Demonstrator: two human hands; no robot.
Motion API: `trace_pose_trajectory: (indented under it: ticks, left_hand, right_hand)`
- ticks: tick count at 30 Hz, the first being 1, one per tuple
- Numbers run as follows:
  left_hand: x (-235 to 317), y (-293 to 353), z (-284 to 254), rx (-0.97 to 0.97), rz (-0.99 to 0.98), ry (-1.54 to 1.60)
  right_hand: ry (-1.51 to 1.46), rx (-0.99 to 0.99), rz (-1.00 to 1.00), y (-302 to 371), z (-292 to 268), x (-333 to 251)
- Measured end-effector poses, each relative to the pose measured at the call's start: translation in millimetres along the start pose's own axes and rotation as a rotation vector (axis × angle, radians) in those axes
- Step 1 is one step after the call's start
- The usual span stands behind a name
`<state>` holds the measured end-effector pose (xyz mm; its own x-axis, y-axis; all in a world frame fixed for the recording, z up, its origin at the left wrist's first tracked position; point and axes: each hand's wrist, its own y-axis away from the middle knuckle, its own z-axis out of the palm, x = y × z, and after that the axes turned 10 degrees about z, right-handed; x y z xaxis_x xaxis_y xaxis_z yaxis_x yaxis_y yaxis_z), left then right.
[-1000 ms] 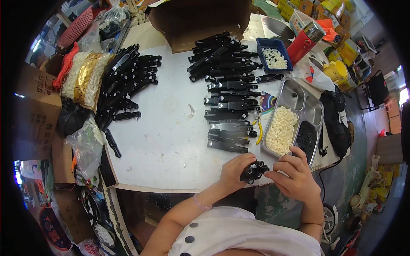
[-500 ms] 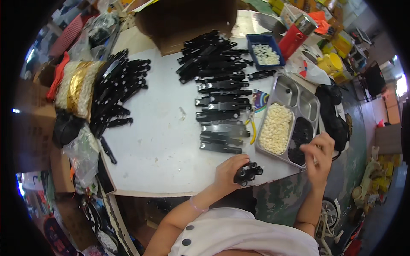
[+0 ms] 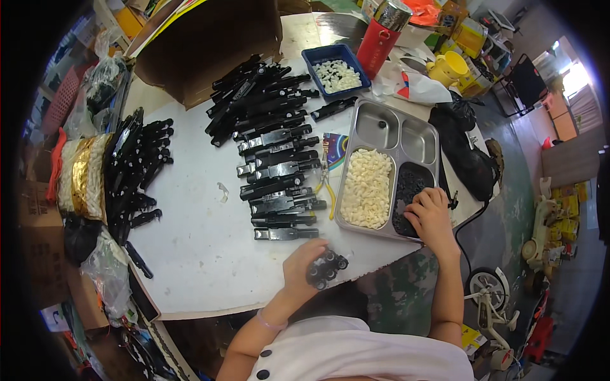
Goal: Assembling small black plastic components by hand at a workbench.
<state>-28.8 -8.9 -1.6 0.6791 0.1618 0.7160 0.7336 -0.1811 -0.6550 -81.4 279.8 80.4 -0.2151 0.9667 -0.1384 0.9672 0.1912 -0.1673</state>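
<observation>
A metal tray (image 3: 419, 141) sat on a white bench (image 3: 197, 254). Off the tray's near left corner, the left hand (image 3: 304, 265) was closed around a bundle of black parts (image 3: 327, 269) — its fingers wrapped the bundle's left side, leaving round ends exposed. The right hand (image 3: 432, 216) reached into the tray's near right compartment, fingers bent and bunched, tips among small black pieces (image 3: 410, 181); whether they pinched one could not be told. Just left of the tray lay yellow-handled pliers (image 3: 331, 200).
</observation>
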Motion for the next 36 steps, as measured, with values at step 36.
trace_pose_trajectory:
  ticks: [36]
  left_hand:
    - [8, -5, -1, 0.032, -0.057, 0.031]
  right_hand:
    - [-0.343, -0.195, -0.43, -33, -71, -106]
